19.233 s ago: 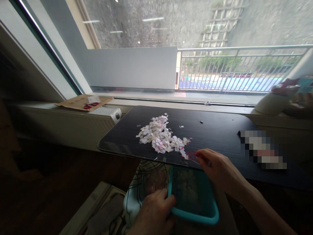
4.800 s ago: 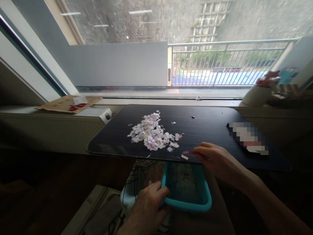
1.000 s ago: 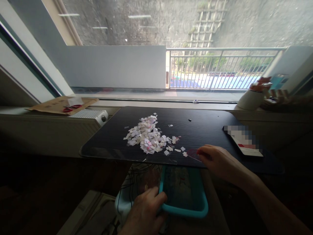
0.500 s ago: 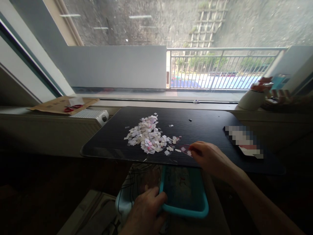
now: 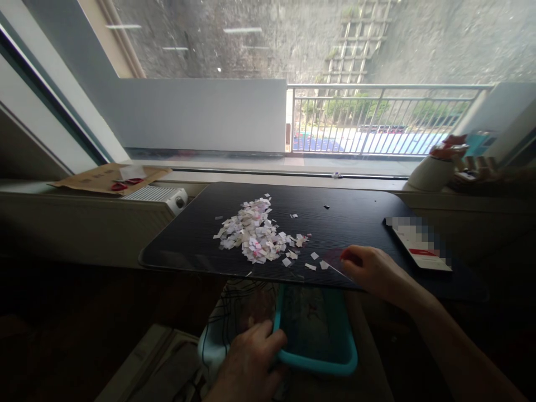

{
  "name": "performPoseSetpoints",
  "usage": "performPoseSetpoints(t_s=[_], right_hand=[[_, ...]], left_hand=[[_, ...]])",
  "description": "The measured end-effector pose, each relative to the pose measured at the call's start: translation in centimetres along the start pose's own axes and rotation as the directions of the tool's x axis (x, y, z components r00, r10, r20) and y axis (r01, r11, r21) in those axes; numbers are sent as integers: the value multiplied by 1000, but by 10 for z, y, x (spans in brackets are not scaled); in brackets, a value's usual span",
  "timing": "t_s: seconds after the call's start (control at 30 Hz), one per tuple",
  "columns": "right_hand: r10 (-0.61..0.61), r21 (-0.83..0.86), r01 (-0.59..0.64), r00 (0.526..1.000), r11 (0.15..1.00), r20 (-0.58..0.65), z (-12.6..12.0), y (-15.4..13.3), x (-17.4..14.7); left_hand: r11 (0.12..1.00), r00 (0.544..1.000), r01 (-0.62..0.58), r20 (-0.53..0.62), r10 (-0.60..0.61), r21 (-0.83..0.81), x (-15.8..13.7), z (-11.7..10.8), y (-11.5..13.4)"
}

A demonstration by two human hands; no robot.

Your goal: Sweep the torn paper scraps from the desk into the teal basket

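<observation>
A heap of small cut paper pieces (image 5: 251,231), mostly white with some pink, lies on the dark tabletop (image 5: 355,218). A few loose scraps (image 5: 314,256) trail off to its right. Near the table's front edge, my right hand (image 5: 372,271) pinches a thin, see-through reddish sheet (image 5: 334,257), whose edge is close to those scraps. Below the table, my left hand (image 5: 255,352) is closed on the left rim of a turquoise plastic bin (image 5: 322,366). Dim light makes the bin's contents hard to make out.
A phone-like slab (image 5: 431,259), partly pixelated, lies at the table's right. Red-handled scissors (image 5: 119,186) rest on a brown paper bag (image 5: 79,180) at the left sill, behind a white radiator (image 5: 157,195). A pale vase (image 5: 429,172) stands on the right sill.
My right hand has moved a little to the right with the reddish sheet, leaving several scraps uncovered on the table. My left hand stays on the bin's rim.
</observation>
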State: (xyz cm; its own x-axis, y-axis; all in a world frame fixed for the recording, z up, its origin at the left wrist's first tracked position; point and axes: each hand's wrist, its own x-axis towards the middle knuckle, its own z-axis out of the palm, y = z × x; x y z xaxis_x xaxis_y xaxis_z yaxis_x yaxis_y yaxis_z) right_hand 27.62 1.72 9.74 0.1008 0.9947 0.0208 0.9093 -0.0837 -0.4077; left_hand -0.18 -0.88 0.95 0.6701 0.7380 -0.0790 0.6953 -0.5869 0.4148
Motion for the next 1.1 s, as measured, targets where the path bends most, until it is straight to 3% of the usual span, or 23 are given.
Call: performPoseSetpoints(t_s=[0.1,0.27,0.37,0.43,0.57,0.7,1.1], right_hand=[[-13,95,11,1000,995,16,2,5,3],[64,117,-70,996,991,55,1,15,-1],[5,270,-43,990,962,141,7,12,-1],[-22,334,-19,993,942,118,13,7,5],[26,271,-26,1000,962,6,17,6,17],[-23,245,-6,993,969,115,11,8,13],[-92,218,53,981,975,171,6,-1,-7]], left_hand=[[1000,1000,5,4,-5,-3,0,-2,1],[1000,1000,-9,-25,9,-15,0,0,1],[1000,1000,-11,-23,11,-15,1,1,1],[1000,1000,-6,-18,6,-10,2,0,2],[1000,1000,6,-16,-6,-6,-1,-2,3],[1000,999,11,-32,-11,-3,-2,-2,2],[999,1000,-3,-29,2,-36,-3,-1,2]])
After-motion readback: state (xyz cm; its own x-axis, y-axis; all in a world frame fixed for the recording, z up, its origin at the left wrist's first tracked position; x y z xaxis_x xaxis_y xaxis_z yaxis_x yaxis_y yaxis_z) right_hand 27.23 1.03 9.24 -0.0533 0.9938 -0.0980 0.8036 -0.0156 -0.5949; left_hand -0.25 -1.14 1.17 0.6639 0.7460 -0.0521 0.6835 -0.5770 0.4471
